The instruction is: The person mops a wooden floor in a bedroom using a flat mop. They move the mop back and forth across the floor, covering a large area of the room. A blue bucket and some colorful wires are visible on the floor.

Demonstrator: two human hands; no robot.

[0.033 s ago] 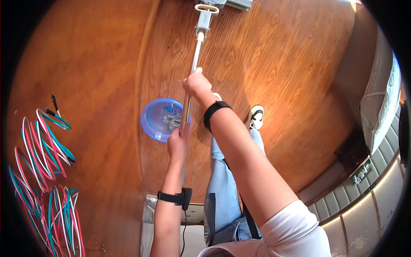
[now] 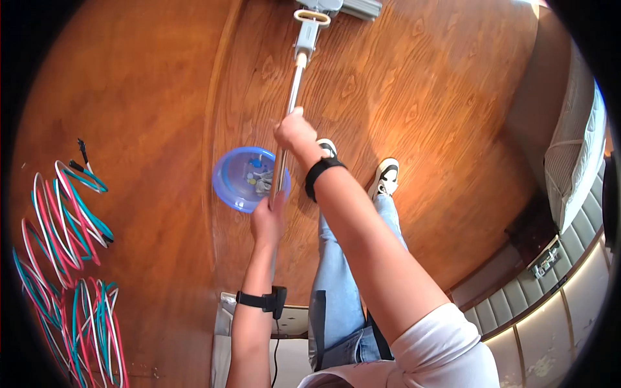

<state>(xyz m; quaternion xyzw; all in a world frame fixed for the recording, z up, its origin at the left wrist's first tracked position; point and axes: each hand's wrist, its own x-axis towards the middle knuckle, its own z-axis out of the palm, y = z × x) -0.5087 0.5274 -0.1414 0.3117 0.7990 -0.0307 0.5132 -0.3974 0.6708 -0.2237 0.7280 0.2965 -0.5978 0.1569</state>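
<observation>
Right hand (image 2: 297,134) and left hand (image 2: 266,223) gripping a silvery metal mop pole (image 2: 295,87)
A round blue plastic basin (image 2: 224,186) sits near them on the brown wood-grain floor (image 2: 427,97).

Mop head (image 2: 323,5) runs off top edge. Pole (image 2: 280,169) hides part of basin (image 2: 222,189); contents (image 2: 263,182) too small to identify. Left hand (image 2: 266,223) blurred. 1 shoe (image 2: 328,147) partly behind wristband (image 2: 318,173).
</observation>
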